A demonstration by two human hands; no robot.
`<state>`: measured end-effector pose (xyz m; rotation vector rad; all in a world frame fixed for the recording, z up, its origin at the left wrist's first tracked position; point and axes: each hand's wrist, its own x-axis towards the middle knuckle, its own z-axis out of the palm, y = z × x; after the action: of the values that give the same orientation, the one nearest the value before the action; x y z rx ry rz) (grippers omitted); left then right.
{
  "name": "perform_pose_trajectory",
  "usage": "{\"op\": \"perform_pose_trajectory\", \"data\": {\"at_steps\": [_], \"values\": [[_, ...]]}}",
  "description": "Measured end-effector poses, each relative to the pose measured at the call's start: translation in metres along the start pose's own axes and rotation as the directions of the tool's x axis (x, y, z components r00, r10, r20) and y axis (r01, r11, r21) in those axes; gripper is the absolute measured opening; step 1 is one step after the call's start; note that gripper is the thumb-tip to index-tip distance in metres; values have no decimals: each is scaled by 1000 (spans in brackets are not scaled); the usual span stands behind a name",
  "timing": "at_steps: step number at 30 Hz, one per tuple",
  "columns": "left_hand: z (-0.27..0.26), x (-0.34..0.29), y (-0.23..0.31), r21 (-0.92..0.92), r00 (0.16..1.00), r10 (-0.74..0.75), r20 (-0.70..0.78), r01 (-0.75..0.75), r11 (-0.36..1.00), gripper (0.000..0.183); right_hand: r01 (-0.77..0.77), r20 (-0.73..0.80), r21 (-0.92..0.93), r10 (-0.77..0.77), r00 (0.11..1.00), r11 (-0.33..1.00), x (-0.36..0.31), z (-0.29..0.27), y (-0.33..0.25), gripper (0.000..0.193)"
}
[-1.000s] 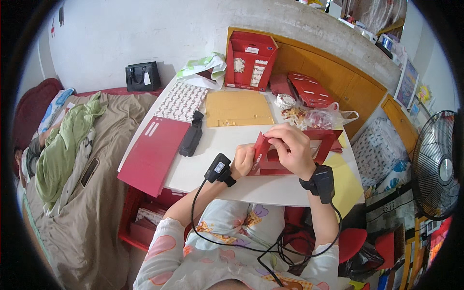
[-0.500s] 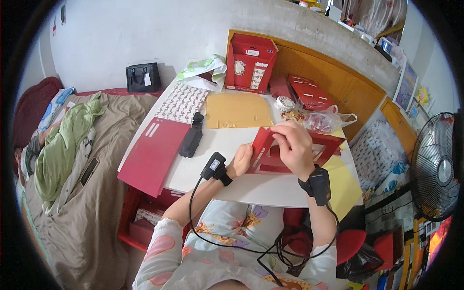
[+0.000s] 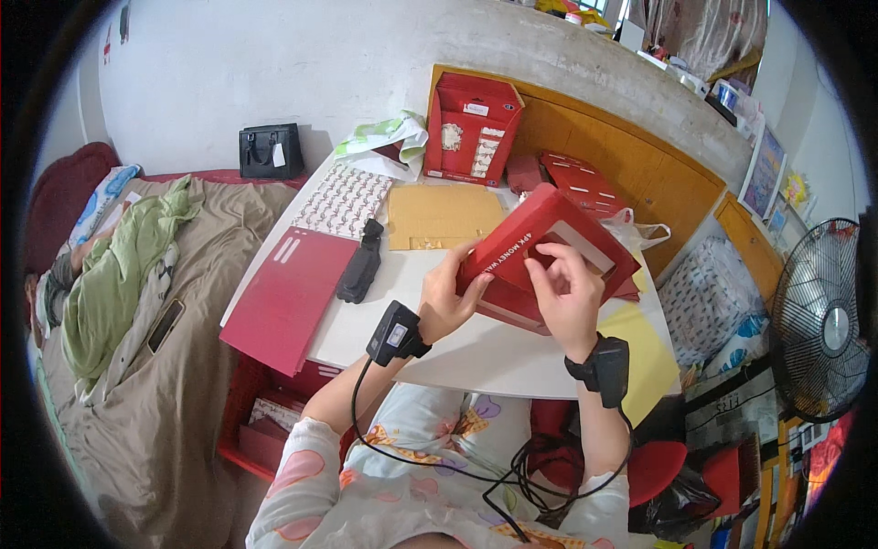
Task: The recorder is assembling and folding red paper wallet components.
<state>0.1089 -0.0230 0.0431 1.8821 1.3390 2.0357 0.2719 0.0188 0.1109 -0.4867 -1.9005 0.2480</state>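
A red cardboard box (image 3: 523,225) with white lettering and cut-out windows is held tilted above the near side of the table. My left hand (image 3: 446,297) grips its left end, thumb in front and fingers behind. Against the window side, my right hand (image 3: 569,302) is closed, thumb and index finger pinched at the cardboard edge; the exact contact is partly hidden. Behind the box lies a flat brown cardboard sheet (image 3: 444,212). Left of it are a black strap-like item (image 3: 361,265) and red cardboard sheets (image 3: 288,293).
A red display box (image 3: 471,123) stands at the table's back, beside more red flat boxes (image 3: 585,183) and a clear plastic bag (image 3: 636,227). Patterned sheets (image 3: 340,197) lie at the back left. Yellow paper (image 3: 640,352) overhangs the right edge. A fan (image 3: 828,325) stands at right.
The box has been raised and tipped so its lettered side shows. My left hand has shifted up and left along its end; my right hand has lowered from its top edge to the window side.
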Motion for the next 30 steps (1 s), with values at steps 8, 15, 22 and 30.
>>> {"op": "perform_pose_trajectory", "data": {"at_steps": [8, 15, 22, 30], "values": [[-5, 1, -2, 177, 977, 214, -6, -209, 962, 47, -591, 553, 293, 371, 746, 752, 16, -19, -7, 14], [-12, 18, 16, 385, 856, 517, 21, -484, 786, 50, -735, 733, 304, 344, 587, 607, 27, -21, -9, 21], [-9, 35, 37, 526, 797, 602, 44, -531, 664, 45, -669, 603, 488, 338, 723, 561, 19, -17, -12, 22], [-2, 38, 34, 448, 773, 633, 33, -578, 682, 39, -614, 547, 549, 311, 777, 567, 13, -11, -4, 20]]}}
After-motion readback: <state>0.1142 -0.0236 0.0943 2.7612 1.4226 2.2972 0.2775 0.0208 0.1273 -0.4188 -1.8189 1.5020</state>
